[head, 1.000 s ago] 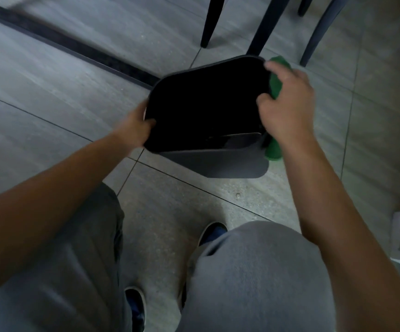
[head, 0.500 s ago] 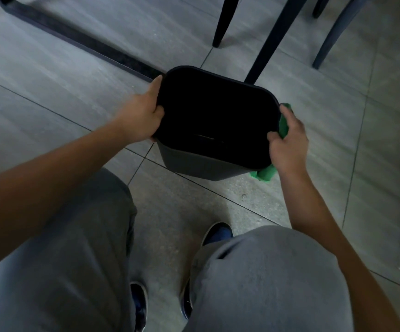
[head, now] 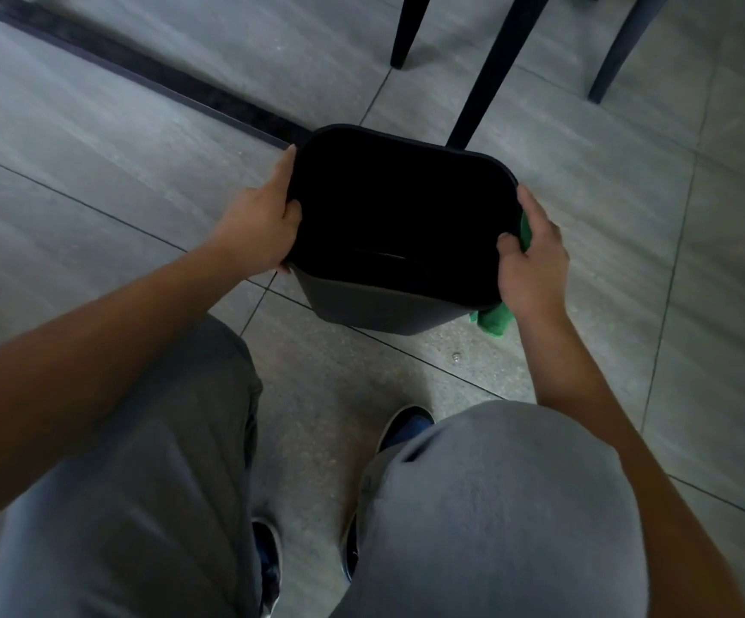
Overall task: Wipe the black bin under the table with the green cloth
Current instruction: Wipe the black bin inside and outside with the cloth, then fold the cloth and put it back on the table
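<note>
I see the black plastic bin with rounded corners (head: 402, 225) standing upright on the grey tiled floor (head: 139, 171), its inside too dark to read — my left hand (head: 259, 229) grips its left rim, my right hand (head: 533, 260) presses the green cloth (head: 493, 321) against its right wall

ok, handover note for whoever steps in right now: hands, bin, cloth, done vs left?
Left hand: gripping the left rim of the black bin, thumb inside.
Right hand: gripping the right rim, with the green cloth pressed between palm and the bin's outer wall; cloth tail hangs below the hand.
Bin: upright, open end facing up, by the dark table legs, not tucked under them. Whether it rests on the tile floor or is lifted cannot be told.
Done: bin and cloth are in hand.
Left: how much is wiped cannot be judged; the inside is too dark to check.
</note>
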